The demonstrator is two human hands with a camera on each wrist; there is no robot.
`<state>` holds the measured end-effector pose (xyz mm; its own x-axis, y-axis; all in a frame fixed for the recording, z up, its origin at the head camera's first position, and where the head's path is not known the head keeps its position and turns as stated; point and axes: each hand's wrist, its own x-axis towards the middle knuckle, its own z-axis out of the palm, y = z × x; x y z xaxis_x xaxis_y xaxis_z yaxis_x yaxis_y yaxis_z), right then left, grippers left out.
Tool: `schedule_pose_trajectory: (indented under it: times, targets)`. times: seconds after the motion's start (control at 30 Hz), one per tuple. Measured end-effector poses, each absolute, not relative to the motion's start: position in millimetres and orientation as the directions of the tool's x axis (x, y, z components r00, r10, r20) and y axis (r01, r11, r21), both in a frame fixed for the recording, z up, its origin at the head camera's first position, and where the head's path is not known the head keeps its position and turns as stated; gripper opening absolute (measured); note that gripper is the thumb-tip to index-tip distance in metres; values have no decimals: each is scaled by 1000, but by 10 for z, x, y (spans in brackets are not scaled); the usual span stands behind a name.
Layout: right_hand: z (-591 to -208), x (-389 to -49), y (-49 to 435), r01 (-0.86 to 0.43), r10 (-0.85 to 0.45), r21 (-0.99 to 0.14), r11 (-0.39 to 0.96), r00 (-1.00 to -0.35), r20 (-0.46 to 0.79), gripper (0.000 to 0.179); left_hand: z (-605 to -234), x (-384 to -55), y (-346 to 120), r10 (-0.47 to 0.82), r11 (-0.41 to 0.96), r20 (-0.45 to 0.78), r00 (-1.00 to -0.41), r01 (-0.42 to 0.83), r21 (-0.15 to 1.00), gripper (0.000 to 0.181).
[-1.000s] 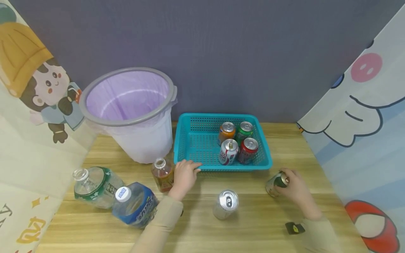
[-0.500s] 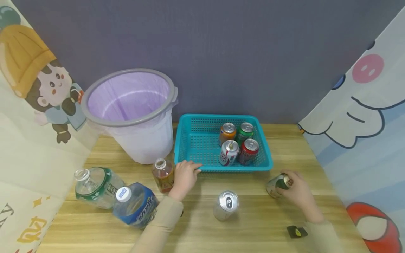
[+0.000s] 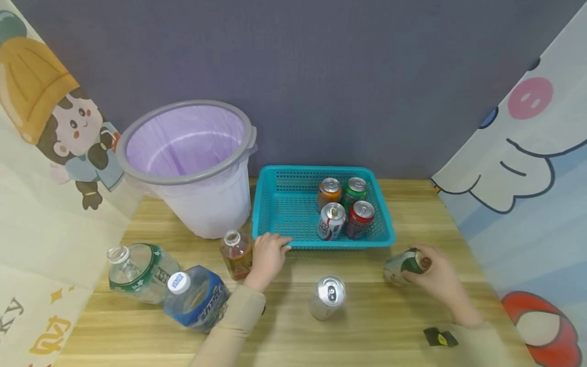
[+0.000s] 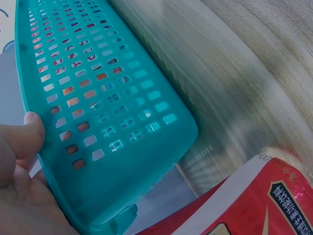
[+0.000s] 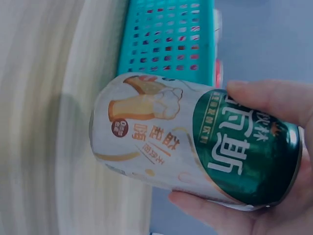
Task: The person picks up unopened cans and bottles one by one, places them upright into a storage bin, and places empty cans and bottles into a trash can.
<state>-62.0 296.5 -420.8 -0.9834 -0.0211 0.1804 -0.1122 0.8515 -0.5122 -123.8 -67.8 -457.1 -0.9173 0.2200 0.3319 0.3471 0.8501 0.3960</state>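
My left hand (image 3: pixel 268 259) grips the near left rim of the teal plastic basket (image 3: pixel 275 243); in the left wrist view the thumb (image 4: pixel 29 134) lies over the rim. Inside the basket's right half stand an orange can (image 3: pixel 328 196), a green can (image 3: pixel 355 191), a white can (image 3: pixel 331 223) and a red can (image 3: pixel 359 220). To the right of the basket, my right hand (image 3: pixel 437 275) holds a green and white drink can (image 3: pixel 398 267) round its top end. This can is tilted, its printed side facing the right wrist camera (image 5: pixel 161 127).
A silver can (image 3: pixel 326 300) stands in front of the basket. Beside my left arm are an amber-tinted bottle (image 3: pixel 237 257), a blue-labelled bottle (image 3: pixel 197 300) and a green-labelled bottle (image 3: pixel 142 272). A bin (image 3: pixel 211 204) with a purple liner stands at the back left, against a grey wall.
My right hand has moved slightly to the right and toward me, and the green and white can leans over more. My left hand stays on the basket rim.
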Motion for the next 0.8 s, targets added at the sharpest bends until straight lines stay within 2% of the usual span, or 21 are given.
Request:
schedule_pose_trajectory:
  times: [0.33,0.63,0.8]
  targets:
    - [-3965,-619,2841,-155,-47,-506,848,-974,219,63,-4574,-1231,-675,225,849,344,-912,356,391,20]
    - [-3778,-671,2729,-253,-126,-490,834,-952,278,60,-4574,-1235,-682,220,848,353,-909,357,391,20]
    - [-3636,-711,2647,-263,-141,-521,812,-955,262,60,-4567,-1233,-684,218,848,352,-910,356,393,21]
